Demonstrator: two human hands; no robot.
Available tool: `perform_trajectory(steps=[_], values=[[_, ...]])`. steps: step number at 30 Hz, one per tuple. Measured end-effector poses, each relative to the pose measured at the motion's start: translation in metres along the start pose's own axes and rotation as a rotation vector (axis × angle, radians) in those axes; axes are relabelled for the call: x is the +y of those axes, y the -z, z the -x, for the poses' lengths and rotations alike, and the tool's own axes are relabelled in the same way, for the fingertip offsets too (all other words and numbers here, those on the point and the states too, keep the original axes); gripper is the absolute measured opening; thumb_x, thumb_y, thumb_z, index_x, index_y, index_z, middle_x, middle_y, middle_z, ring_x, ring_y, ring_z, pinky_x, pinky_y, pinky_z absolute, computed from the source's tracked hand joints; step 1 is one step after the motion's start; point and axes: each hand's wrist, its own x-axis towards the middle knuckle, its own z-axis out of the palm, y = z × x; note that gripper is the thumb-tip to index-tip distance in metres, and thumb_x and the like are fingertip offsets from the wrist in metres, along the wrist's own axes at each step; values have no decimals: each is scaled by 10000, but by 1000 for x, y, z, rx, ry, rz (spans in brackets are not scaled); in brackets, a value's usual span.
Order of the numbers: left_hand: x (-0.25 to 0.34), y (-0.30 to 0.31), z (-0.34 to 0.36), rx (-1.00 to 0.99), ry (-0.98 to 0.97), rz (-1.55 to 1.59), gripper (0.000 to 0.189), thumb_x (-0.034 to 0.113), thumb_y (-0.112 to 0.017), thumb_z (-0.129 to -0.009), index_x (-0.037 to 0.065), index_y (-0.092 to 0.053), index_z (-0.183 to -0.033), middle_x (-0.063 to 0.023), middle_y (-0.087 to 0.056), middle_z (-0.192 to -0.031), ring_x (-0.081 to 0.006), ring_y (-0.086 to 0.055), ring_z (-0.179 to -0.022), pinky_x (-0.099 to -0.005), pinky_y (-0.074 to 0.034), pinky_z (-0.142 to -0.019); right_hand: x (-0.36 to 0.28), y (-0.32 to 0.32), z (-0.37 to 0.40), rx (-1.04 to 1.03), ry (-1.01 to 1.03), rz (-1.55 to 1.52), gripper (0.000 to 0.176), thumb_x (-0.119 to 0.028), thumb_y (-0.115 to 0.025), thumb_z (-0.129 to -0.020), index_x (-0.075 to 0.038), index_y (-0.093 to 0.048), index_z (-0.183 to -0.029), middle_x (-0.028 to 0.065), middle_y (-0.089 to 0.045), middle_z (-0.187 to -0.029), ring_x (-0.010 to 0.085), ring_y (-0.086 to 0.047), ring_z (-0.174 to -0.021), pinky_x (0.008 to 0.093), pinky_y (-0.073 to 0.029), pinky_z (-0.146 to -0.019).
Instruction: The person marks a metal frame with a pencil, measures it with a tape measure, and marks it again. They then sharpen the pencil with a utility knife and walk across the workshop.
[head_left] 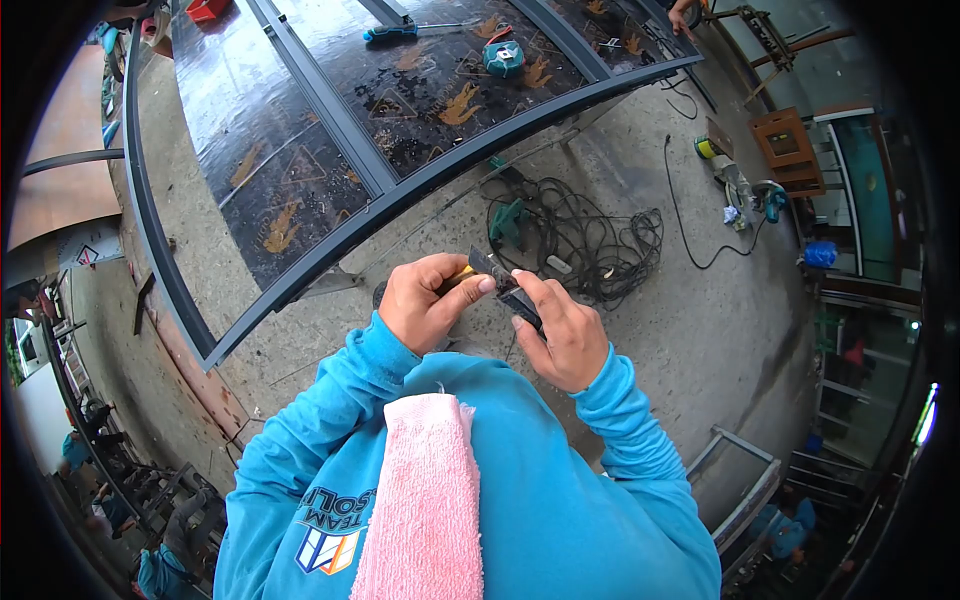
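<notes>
In front of my chest, my left hand [425, 300] pinches a small tool with a yellow handle [463, 273] and a dark flat end. Just right of it, my right hand [562, 335] is closed on a dark, narrow piece [522, 305]. The two held things meet between my fingertips, and their exact shapes are partly hidden. Beyond my hands lies a grey metal frame [375, 210] over a dark, glossy board [290, 180]. A blue-handled screwdriver [392, 33] and a teal tape measure [503, 57] rest on the board.
Tangled black cables [600, 245] and a green object [508, 222] lie on the concrete floor beyond my right hand. Farther right are a power tool [770, 200] and a wooden piece [790, 150]. A co-worker's hand [682, 17] touches the frame's far right corner.
</notes>
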Motion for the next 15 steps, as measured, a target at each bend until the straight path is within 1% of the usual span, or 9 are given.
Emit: perform_trajectory(steps=[3, 6, 9, 12, 15], values=[[-12, -11, -1, 66, -126, 152, 298, 253, -708, -891, -25, -633, -816, 7, -469, -613, -41, -373, -621, -272, -316, -500, 0, -1, 2, -29, -9, 9, 555, -122, -614, -857, -29, -419, -1368, 162, -583, -933, 357, -634, -711, 442, -519, -584], [-10, -9, 1, 40, -121, 114, 276, 243, -707, -891, -27, -649, -882, 5, -482, -632, -40, -396, -642, -257, -350, -524, 0, -2, 3, -28, -8, 14, 554, -123, -614, -857, -29, -420, -1368, 164, -583, -933, 357, -635, -719, 442, -519, -585], [7, 8, 2, -138, 242, -147, 261, 195, -675, -913, -20, -662, -1062, -25, -527, -698, -45, -443, -687, -251, -416, -591, 0, -2, 3, -2, -2, 26, 553, -127, -616, -857, -29, -423, -1366, 167, -584, -937, 357, -637, -728, 444, -519, -585], [5, 7, 3, -102, 151, -169, 242, 178, -673, -913, -20, -670, -1051, -33, -517, -678, -48, -442, -669, -253, -418, -587, -2, -2, 2, -6, -7, 12, 553, -128, -618, -857, -29, -424, -1365, 168, -583, -937, 356, -636, -722, 444, -519, -586], [-10, -12, 0, 161, -228, 34, 243, 208, -704, -891, -30, -669, -856, -1, -440, -585, -47, -384, -599, -266, -349, -511, 0, -3, 2, -35, 0, 9, 550, -124, -619, -855, -26, -427, -1362, 168, -583, -935, 354, -636, -715, 442, -519, -586]])
